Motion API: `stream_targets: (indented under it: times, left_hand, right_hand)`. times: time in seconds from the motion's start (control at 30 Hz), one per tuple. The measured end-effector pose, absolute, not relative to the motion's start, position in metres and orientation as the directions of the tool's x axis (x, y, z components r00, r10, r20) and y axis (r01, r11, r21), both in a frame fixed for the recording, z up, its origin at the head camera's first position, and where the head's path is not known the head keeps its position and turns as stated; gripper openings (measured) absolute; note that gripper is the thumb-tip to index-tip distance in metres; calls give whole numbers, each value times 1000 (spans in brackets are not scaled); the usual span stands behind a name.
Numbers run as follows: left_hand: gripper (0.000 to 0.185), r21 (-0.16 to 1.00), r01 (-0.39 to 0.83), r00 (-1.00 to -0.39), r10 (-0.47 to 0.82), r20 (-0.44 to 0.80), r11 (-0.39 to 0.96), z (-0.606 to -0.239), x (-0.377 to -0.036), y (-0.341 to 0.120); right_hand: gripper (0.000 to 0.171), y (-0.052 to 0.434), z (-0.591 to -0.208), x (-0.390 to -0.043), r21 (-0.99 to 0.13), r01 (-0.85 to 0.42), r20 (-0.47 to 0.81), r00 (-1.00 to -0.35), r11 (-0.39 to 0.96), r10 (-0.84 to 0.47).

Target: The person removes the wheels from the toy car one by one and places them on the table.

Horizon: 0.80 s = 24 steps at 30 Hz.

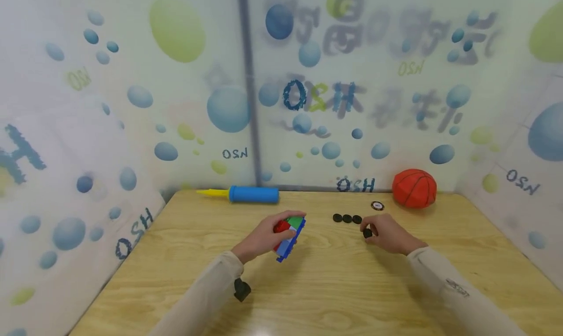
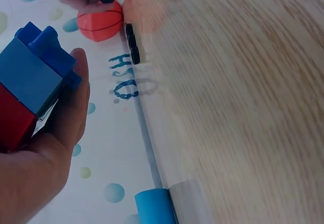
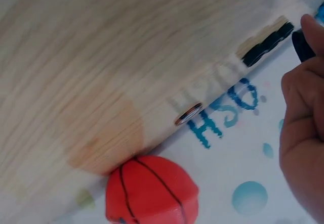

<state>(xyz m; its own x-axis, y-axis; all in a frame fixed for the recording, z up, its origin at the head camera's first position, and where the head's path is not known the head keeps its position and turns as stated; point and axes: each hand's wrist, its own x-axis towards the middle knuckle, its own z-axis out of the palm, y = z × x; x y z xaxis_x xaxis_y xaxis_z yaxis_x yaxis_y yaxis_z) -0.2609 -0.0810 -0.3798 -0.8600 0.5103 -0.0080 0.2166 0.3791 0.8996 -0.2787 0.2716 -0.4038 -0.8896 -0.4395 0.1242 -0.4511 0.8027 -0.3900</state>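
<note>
My left hand (image 1: 264, 237) grips a toy made of red, green, white and blue building blocks (image 1: 289, 235), lifted slightly off the wooden table (image 1: 316, 287). In the left wrist view its blue and red blocks (image 2: 28, 90) lie against my palm. My right hand (image 1: 383, 233) pinches a small black wheel (image 1: 367, 233) just above the table; the same wheel (image 3: 301, 45) shows at my fingertips in the right wrist view. Three more black wheels (image 1: 347, 218) lie in a row just behind that hand.
A blue hand pump with a yellow nozzle (image 1: 246, 194) lies along the back edge. An orange basketball (image 1: 414, 188) sits at the back right, with a small round disc (image 1: 377, 206) in front of it. Patterned screens (image 1: 132, 106) wall in the table.
</note>
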Motion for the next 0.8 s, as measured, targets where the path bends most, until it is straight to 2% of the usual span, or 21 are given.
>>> stream_targets:
  times: [0.43, 0.6, 0.8]
  left_hand:
    - [42, 906, 194, -852, 522, -35, 376, -382, -260, -77]
    - [42, 908, 186, -842, 537, -51, 376, -381, -260, -74]
    - [41, 897, 204, -826, 561, -58, 393, -381, -260, -71]
  right_hand:
    - [14, 290, -418, -313, -415, -349, -7, -922, 840, -387]
    - [16, 292, -418, -323, -383, -287, -20, -948, 878, -319]
    - [18, 296, -419, -330, -345, -288, 2, -952, 893, -306]
